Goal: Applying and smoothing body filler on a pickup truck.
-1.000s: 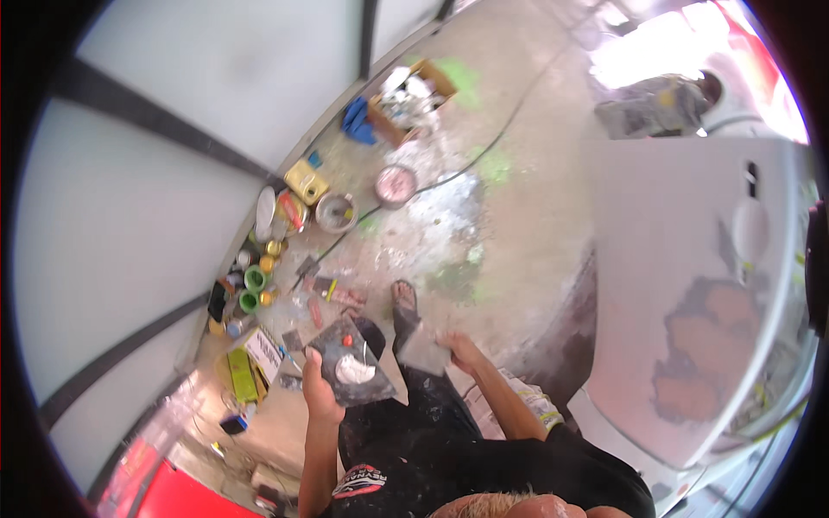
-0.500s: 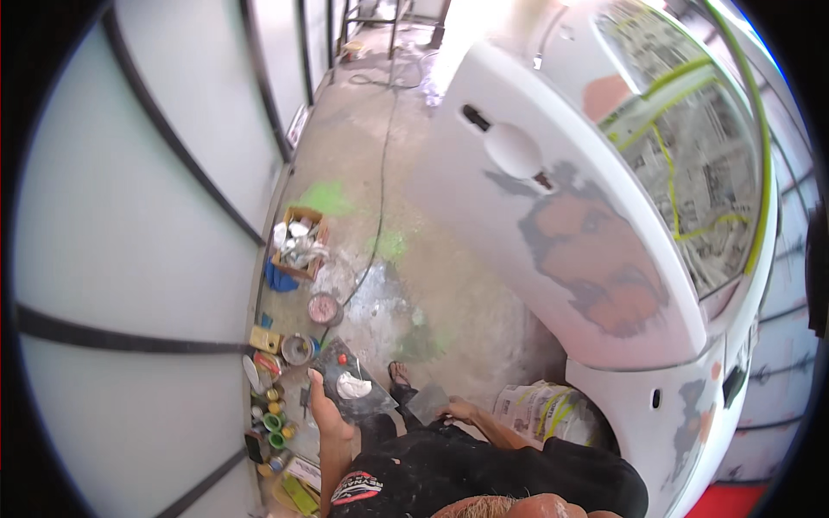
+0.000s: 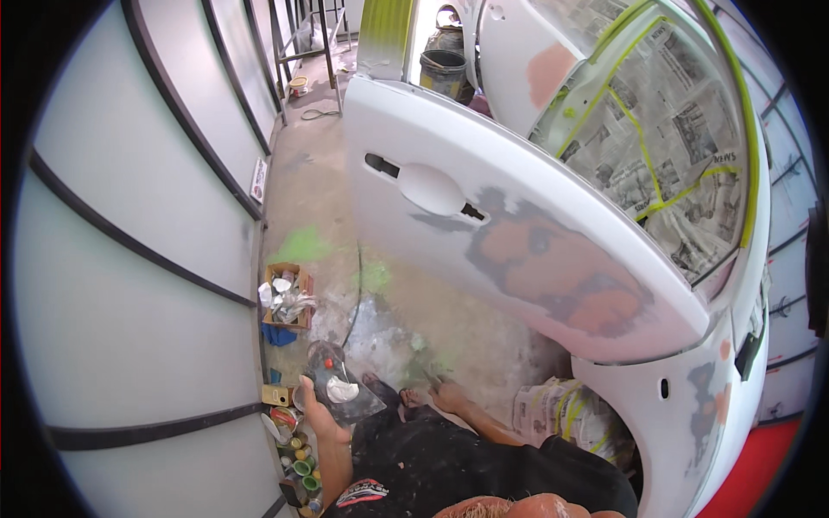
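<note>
My left hand (image 3: 326, 423) grips the edge of a dark flat mixing board (image 3: 364, 402). On the board lie a mound of white putty (image 3: 343, 390) and a small red dab (image 3: 328, 363). My right hand (image 3: 449, 395) is closed on a thin grey spreader (image 3: 427, 374), seen almost edge-on and hard to make out. It hangs over the floor, short of the white car door (image 3: 389, 226). That door stands open to my right, with a sanded patch of pinkish brown and grey (image 3: 553, 268) below its handle recess.
Paint cans and jars (image 3: 302, 468) line the wall at lower left. Beyond them stands a cardboard box (image 3: 302, 274) of rubbish. A hose (image 3: 358, 293) runs along the floor. Newspaper (image 3: 691, 147) masks the car window, and a paper-wrapped wheel (image 3: 566, 410) sits at right.
My view has turned, so the car door fills more of the middle. My right hand has lifted slightly and tilted the spreader edge-on. The board remains in my left hand.
</note>
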{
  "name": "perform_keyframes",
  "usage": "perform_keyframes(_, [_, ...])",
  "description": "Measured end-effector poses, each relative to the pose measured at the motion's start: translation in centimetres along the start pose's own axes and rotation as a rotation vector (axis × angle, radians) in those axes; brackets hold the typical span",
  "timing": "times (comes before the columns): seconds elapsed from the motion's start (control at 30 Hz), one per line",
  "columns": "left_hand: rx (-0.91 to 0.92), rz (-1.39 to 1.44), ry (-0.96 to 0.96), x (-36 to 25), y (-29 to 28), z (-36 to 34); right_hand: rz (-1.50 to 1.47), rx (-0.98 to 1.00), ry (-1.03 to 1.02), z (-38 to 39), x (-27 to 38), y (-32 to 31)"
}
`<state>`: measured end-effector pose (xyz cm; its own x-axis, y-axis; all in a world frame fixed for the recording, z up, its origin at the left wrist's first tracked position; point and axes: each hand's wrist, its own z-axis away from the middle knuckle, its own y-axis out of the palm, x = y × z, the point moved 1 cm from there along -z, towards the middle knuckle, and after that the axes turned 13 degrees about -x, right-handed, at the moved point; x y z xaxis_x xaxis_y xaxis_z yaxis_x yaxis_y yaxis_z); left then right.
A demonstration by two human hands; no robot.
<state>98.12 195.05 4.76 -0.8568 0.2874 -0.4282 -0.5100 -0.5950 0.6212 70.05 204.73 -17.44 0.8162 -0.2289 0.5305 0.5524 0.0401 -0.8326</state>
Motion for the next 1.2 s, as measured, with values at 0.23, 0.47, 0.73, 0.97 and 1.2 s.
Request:
perform_keyframes(0.23, [0.070, 0.004, -0.070, -2.6, 3.2, -7.2, -0.057, 0.092, -0.120, -11.2, 6.4, -1.2])
perform_keyframes(0.47, [0.024, -0.015, 0.087, -9.7, 11.7, -14.2, -0.021, 0.110, -0.131, -22.3, 14.4, -2.2])
perform_keyframes(0.73, [0.251, -0.146, 0.028, -16.4, 22.9, -27.9, -0.096, -0.048, -0.142, -33.5, 21.6, -3.2])
perform_keyframes(0.97, [0.262, -0.216, -0.152, -12.5, 34.5, -32.2, -0.301, 0.020, -0.173, -41.1, 22.4, -2.4])
perform_keyframes(1.2, [0.367, -0.258, -0.352, -8.5, 40.4, -37.6, -0.417, 0.117, 0.027, -46.5, 26.1, -8.1])
